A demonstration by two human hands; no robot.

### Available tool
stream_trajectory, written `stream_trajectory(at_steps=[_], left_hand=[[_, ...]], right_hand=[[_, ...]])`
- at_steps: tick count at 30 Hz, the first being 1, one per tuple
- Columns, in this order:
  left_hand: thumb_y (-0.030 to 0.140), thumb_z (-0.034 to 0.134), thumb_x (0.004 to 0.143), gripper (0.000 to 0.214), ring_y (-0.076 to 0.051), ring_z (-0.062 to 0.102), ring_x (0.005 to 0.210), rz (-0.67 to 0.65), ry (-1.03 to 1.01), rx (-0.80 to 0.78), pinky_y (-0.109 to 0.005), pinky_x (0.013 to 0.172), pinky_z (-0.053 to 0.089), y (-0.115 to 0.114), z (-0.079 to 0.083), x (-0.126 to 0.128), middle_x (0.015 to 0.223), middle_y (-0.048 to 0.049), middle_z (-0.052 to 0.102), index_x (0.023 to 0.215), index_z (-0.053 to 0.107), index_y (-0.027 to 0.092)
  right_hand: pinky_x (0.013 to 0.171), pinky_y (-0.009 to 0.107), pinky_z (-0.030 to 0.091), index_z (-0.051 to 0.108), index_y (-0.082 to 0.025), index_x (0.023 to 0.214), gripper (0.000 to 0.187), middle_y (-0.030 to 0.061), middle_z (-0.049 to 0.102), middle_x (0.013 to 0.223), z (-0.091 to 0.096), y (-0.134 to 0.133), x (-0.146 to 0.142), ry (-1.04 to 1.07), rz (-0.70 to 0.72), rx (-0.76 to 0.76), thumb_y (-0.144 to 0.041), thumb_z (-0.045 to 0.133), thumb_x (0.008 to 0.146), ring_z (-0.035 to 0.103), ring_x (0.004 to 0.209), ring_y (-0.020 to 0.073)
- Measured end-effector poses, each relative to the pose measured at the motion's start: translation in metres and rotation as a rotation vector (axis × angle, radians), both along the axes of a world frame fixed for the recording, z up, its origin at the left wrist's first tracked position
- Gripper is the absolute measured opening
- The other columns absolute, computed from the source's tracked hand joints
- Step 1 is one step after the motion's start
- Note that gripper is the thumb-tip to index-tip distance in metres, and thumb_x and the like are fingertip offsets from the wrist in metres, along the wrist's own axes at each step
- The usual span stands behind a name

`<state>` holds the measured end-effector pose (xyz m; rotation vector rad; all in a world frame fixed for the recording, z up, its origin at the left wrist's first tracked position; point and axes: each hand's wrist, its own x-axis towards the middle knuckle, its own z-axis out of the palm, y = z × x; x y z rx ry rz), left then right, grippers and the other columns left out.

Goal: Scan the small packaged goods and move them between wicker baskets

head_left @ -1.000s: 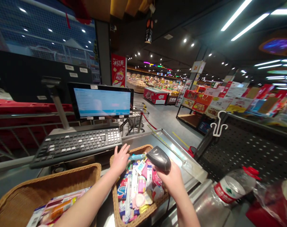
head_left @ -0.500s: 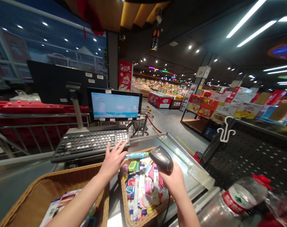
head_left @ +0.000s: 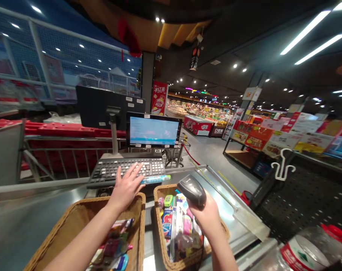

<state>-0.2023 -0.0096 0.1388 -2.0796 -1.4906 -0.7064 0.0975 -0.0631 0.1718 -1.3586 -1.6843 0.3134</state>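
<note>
My left hand (head_left: pixel 126 188) hovers at the front edge of the black keyboard (head_left: pixel 131 166), fingers stretched forward. A slim blue-green tube-shaped packet (head_left: pixel 156 179) is gripped on its thumb side and sticks out to the right. Wrapped round a dark grey barcode scanner (head_left: pixel 192 189), my right hand (head_left: pixel 207 214) is above the right wicker basket (head_left: pixel 157 210), which is full of small packaged goods (head_left: pixel 184 222). Below my left forearm stands the left wicker basket (head_left: pixel 72 214), with several colourful packets inside, partly hidden by the arm.
Behind the keyboard is a lit screen (head_left: pixel 155 130), with a second monitor (head_left: pixel 94 107) seen from its back. At the right are a black perforated panel (head_left: pixel 309 195) with a white hook (head_left: pixel 283 165) and a large clear bottle (head_left: pixel 309 248). A metal counter (head_left: pixel 32 214) carries the baskets.
The view has swung left, so the scene sits further right. My left hand and the slim packet have moved left, away from the right basket and over the left one. The scanner stays in my right hand.
</note>
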Motion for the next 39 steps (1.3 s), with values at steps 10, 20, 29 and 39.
stream_trajectory(at_steps=[10,20,29,39], left_hand=[[0.028,0.055,0.091,0.015,-0.031,0.04,0.138,0.047,-0.022,0.058,-0.064,0.115,0.003,-0.013,0.007,-0.033,0.15,-0.0093,0.044,0.097,0.067,0.024],[0.028,0.053,0.092,0.017,-0.029,0.041,0.138,0.102,-0.066,0.092,-0.062,0.116,0.001,-0.023,0.019,-0.059,0.15,-0.0087,0.043,0.098,0.068,0.025],[0.028,0.051,0.093,0.019,-0.029,0.044,0.136,0.118,-0.06,0.17,-0.063,0.116,0.005,-0.033,0.029,-0.068,0.148,-0.0109,0.046,0.098,0.069,0.024],[0.028,0.052,0.092,0.018,-0.029,0.044,0.136,0.097,-0.08,0.165,-0.062,0.116,0.002,-0.038,0.031,-0.076,0.148,-0.0107,0.046,0.098,0.069,0.024]], right_hand=[[0.081,0.036,0.052,0.069,-0.016,0.094,0.025,0.0095,0.071,0.093,0.004,-0.004,-0.028,-0.047,0.084,0.027,-0.023,0.059,0.072,0.066,0.091,0.0268],[0.083,0.035,0.051,0.069,-0.017,0.098,0.028,0.0087,0.071,0.096,0.008,-0.012,-0.056,-0.066,0.15,0.032,-0.022,0.06,0.072,0.066,0.093,0.0261],[0.088,0.037,0.05,0.069,-0.017,0.1,0.029,0.0095,0.071,0.101,0.008,-0.019,-0.068,-0.046,0.169,0.032,-0.02,0.06,0.072,0.064,0.098,0.0271],[0.082,0.035,0.051,0.068,-0.018,0.088,0.019,0.0075,0.07,0.09,0.01,-0.026,-0.076,-0.062,0.152,0.048,-0.021,0.058,0.071,0.064,0.091,0.0259]])
